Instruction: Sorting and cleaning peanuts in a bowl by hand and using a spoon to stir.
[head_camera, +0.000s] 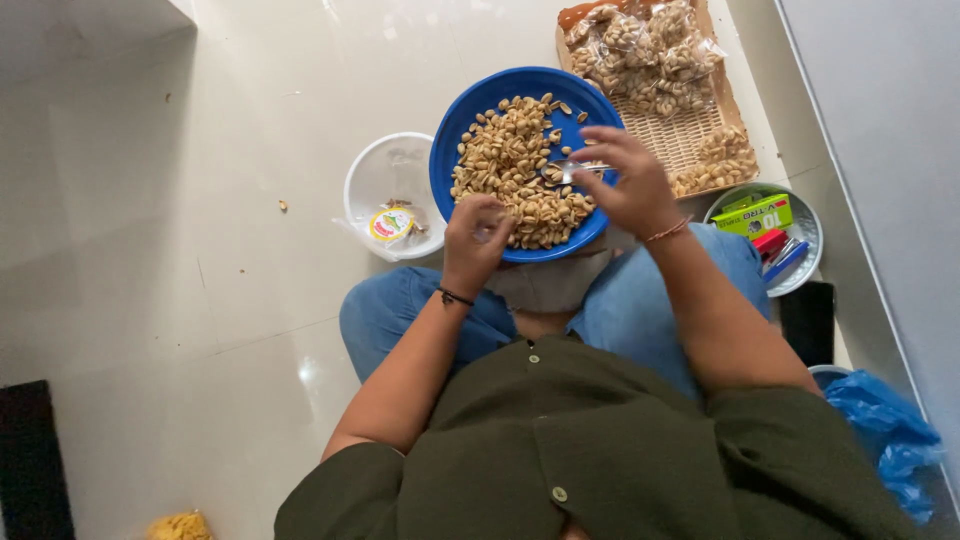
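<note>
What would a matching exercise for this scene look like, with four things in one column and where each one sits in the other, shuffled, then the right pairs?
Things:
1. spoon
2. peanuts
3. clear filled bags
4. green box

Places:
A. in the woven tray
B. in the right hand
C. in the metal bowl with red and blue items
D. on the blue plate

Pairs: 1-B, 2-D, 3-A, 4-C
</note>
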